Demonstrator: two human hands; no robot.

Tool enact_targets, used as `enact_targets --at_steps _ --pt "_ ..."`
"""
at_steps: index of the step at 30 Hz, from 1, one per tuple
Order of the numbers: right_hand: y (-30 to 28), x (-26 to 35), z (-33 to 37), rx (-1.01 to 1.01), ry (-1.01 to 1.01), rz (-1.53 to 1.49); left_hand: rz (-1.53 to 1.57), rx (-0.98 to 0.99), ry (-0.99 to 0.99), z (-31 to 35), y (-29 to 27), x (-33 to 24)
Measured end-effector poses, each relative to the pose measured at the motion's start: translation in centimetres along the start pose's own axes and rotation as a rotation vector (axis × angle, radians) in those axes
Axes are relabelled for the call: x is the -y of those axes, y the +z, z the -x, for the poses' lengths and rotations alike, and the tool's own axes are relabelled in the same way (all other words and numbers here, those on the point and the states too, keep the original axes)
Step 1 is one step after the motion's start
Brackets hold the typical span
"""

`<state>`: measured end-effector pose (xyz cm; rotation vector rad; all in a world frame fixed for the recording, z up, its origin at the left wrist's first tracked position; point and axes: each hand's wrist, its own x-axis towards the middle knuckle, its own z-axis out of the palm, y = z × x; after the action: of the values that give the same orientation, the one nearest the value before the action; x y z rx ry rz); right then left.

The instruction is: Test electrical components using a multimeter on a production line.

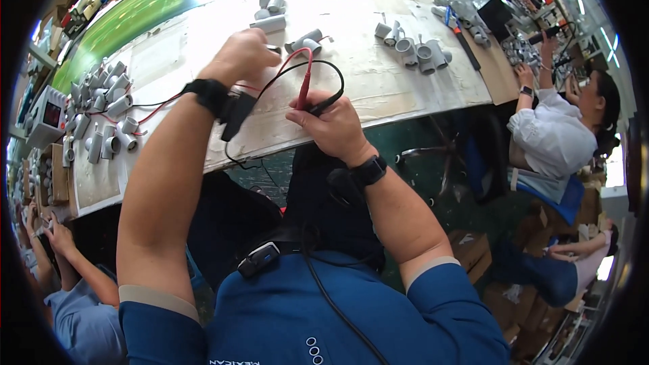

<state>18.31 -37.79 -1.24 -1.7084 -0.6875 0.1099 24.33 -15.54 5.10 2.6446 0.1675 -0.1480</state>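
My right hand [332, 125] is closed around a red test probe [303, 91] and a black test probe [328, 103], held side by side at the table's near edge. Their leads loop up and over to the left. Over the table, my left hand [242, 57] is slightly blurred, its fingers curled together. A small dark-grey end shows at its fingertips; what it belongs to is unclear. Just beyond that hand lies a grey cylindrical part [269, 23], with more behind it. Right of the hand rest a few similar grey parts [305, 38].
Many grey cylindrical parts [101, 94] crowd the table's left, beside a white box with a display [49, 116]. Another group [424, 54] lies to the right, near a long red-and-black tool [466, 47]. A person in white [551, 132] sits at right; another person [81, 318] works at lower left.
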Motion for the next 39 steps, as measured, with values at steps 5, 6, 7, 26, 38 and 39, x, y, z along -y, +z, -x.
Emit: enact_targets --at_steps 5,6,7,26,38,39 --pt "0.1 0.3 0.1 0.014 0.059 -0.075 1.170 -0.090 -0.024 6.5 -3.1 5.9" --pt "0.2 0.4 0.0 0.002 0.143 -0.134 1.160 -0.108 -0.040 8.4 -3.3 7.0" --pt "0.3 0.5 0.0 -0.007 0.230 -0.191 1.364 -0.094 -0.052 10.4 -3.2 8.2" --pt "15.5 4.4 -3.1 0.292 0.242 -0.366 0.316 -0.713 0.370 27.7 7.9 12.4" --pt "17.8 4.3 -2.7 0.325 0.144 -0.152 0.282 -0.643 0.370 27.4 9.5 13.4" --pt "17.9 4.3 -2.7 0.316 0.127 -0.137 0.279 -0.643 0.371 27.4 9.4 13.3"
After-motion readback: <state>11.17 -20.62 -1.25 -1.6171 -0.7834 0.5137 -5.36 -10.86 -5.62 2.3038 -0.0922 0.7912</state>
